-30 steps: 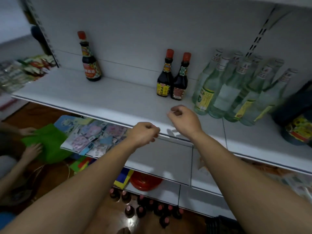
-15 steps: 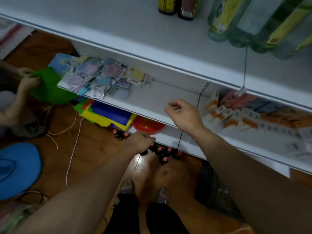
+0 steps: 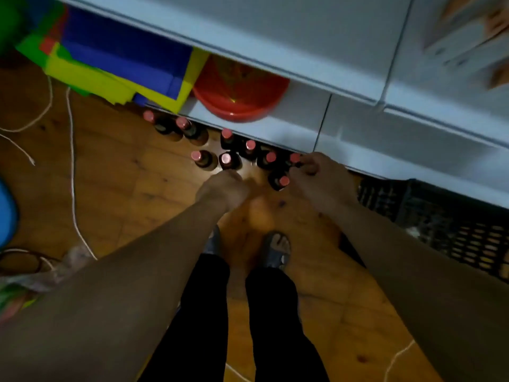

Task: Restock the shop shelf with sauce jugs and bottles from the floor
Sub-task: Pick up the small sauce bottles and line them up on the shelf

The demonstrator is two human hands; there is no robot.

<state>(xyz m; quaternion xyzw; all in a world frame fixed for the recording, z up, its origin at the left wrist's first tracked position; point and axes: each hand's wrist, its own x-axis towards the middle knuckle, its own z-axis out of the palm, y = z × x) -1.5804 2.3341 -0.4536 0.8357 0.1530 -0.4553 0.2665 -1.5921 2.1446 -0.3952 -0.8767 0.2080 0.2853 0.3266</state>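
— Head view: what is seen on the wooden floor [image 3: 115, 188]?

— Dark bottles [image 3: 230, 160] with pink-red caps are clustered upright at the foot of the white shelf [image 3: 289, 37], just below a red bowl [image 3: 239, 97] kept on the lowest board.

— How are the hands held?

— The left hand [image 3: 223, 188] is curled into a loose fist just near of the cluster, with nothing seen in it. The right hand [image 3: 316, 180] is lowered at the right end of the cluster, its fingertips [image 3: 301, 162] pinched beside one cap; whether the cap is actually gripped cannot be told through the blur.

— And to the sides?

— Coloured sheets [image 3: 121, 62] are stacked at far left; a black crate [image 3: 440, 224] is set at right.
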